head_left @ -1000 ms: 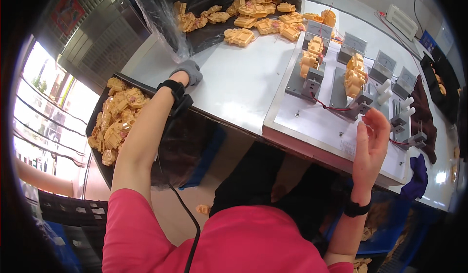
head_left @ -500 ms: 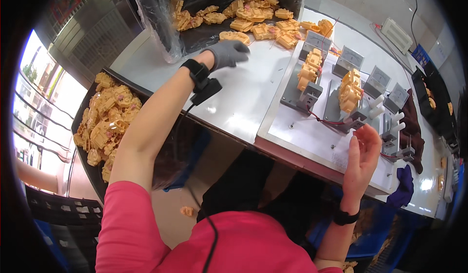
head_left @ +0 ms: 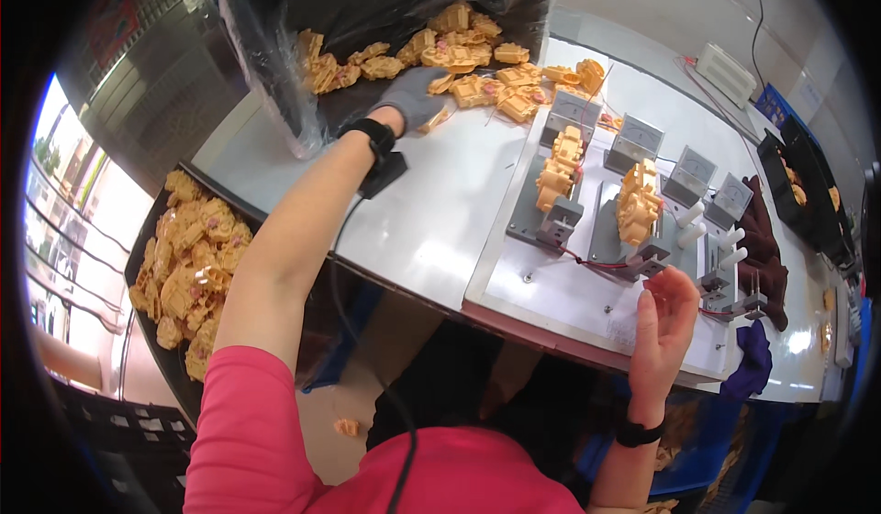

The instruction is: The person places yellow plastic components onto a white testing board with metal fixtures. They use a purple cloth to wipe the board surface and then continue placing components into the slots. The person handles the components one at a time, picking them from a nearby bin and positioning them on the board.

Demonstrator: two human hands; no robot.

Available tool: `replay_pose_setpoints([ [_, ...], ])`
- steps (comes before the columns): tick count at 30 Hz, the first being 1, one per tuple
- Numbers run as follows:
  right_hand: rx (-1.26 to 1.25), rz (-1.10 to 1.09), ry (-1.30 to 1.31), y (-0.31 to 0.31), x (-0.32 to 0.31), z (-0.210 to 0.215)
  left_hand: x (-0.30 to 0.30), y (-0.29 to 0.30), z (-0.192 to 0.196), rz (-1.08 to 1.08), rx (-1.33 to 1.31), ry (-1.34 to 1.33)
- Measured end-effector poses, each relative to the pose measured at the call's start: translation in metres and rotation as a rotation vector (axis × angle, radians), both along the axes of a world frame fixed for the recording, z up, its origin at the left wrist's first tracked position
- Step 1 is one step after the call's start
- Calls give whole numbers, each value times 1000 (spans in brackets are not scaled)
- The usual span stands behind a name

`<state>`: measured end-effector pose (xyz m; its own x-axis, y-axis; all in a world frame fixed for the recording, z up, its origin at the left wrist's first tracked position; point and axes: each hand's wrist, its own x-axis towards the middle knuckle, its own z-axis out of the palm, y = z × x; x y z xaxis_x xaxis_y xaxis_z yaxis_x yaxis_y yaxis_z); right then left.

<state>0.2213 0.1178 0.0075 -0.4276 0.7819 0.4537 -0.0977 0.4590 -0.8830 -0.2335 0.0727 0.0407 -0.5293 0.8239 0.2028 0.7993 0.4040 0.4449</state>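
Yellow plastic parts (head_left: 477, 87): a loose heap spilling from the mouth of a black plastic bag (head_left: 367, 18) onto the far side of the white table (head_left: 431, 211). Small moulded blocks, some with pinkish inserts; edges look ribbed and stepped. Judged light, stiff and not slippery; probably tolerant of rough handling, though thin tabs could snap if squeezed across them. Best hold is likely across the two flat flanks of one block, thumb against forefinger, lifting it clear of its neighbours so none are dragged off the pile.

Left hand (head_left: 413, 96), in a grey glove with a black wrist strap, lies palm down on the heap at the bag mouth. Its fingers are curled over the parts; whether one is actually pinched cannot be told, the glove hides it.

Right hand (head_left: 665, 317), bare, rests at the near edge of a grey test board (head_left: 551, 284). Fingers loosely open, holding nothing.

On the board: two stands each stacked with yellow parts (head_left: 638, 204), small meters behind, red wires. A black bin of more yellow parts (head_left: 188, 266) sits below the table at left.
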Motion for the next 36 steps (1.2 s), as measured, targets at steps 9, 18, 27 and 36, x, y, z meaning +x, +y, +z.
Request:
replay_pose_setpoints([
  [9, -13, -38, -7, -4, 1, 1, -5, -9, -31, 236, -311, 77],
  [18, 48, -29, -17, -5, -1, 5, 35, -74, -17, 53, 296, -574],
  [27, -16, -94, 208, 7, 28, 11, 168, -116, 88, -332, 305, -1300],
  [36, 163, -305, -43, 42, 65, 12, 231, -80, 118, -264, 315, -1644],
])
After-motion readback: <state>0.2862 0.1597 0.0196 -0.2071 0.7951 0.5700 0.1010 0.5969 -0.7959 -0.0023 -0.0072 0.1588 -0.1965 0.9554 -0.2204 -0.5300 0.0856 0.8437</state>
